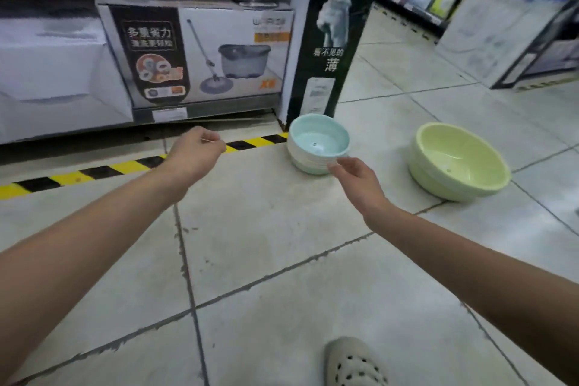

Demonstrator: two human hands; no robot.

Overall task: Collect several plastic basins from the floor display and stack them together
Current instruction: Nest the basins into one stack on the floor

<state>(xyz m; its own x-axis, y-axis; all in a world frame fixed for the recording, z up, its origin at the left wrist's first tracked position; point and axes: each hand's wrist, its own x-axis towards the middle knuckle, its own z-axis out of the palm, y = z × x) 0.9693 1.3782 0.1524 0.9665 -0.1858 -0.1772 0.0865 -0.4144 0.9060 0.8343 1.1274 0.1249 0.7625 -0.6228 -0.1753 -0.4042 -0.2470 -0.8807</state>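
A stack of small pale blue and white basins [316, 142] stands on the tiled floor by a tall black box. To its right lies a wider stack of light green basins [459, 161], tilted toward me. My right hand [355, 175] reaches out just in front of the blue stack's near rim, fingers loosely bent, holding nothing. Left of the blue stack, my left hand [195, 150] hovers over the striped line with fingers curled loosely and nothing in them.
A yellow-black warning stripe [94, 171] runs along the floor before a low shelf of mop-bucket boxes [200, 53]. The tall black box [329, 41] stands behind the blue stack. More shelving [501, 25] lines the aisle at the far right. My shoe [352, 363] shows below.
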